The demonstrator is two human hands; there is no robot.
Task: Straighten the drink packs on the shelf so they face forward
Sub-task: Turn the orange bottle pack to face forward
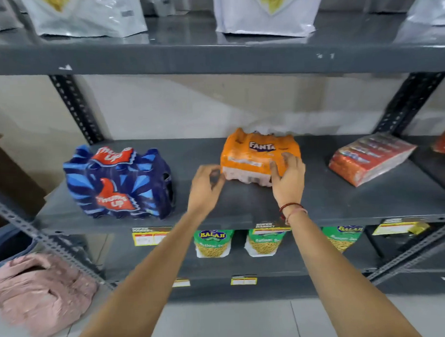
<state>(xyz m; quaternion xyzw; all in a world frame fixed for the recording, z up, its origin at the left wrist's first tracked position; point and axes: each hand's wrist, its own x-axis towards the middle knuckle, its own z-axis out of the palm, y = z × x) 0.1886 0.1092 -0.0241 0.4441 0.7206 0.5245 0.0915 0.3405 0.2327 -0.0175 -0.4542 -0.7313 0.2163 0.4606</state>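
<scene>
An orange Fanta drink pack stands in the middle of the grey shelf, its logo towards me. My right hand rests on its front right corner with the fingers wrapped over the pack. My left hand hovers at the pack's left front corner, fingers curled and apart, just touching or nearly touching it. A blue Thums Up drink pack sits to the left, turned slightly to the side. A red drink pack lies flat and askew at the right.
Green snack bags hang on the shelf below, behind yellow price tags. White pouches stand on the shelf above. A pink cloth bundle lies on the floor at the left. Slotted metal uprights frame the shelf.
</scene>
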